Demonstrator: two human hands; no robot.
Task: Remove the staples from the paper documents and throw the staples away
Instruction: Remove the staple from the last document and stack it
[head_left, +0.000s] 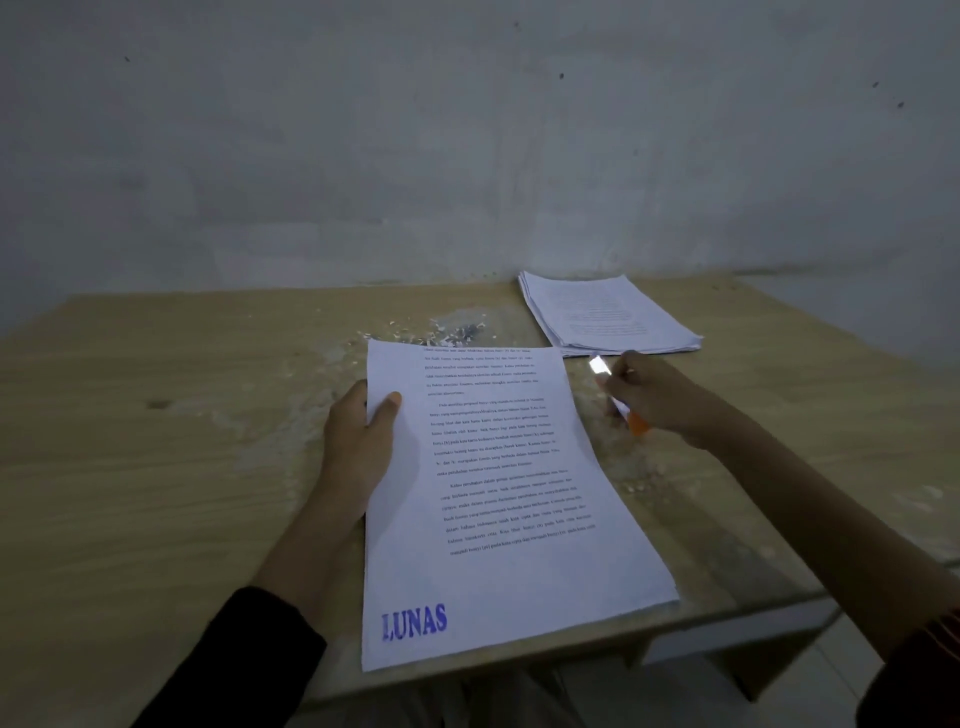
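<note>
Staples (462, 332) already lie heaped on the tabletop (156, 467) beside a stack (608, 312) we judge finished; our left hand (358, 447) pinches a document (493, 493), our right hand (660, 395) grips an orange-handled tool (635, 422); binning remains.

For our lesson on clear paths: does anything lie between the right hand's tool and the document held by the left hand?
Nothing visible does. The right hand holds the tool just off the upper right edge of the document, with only bare table between. The paper stack lies farther back, not between.
</note>
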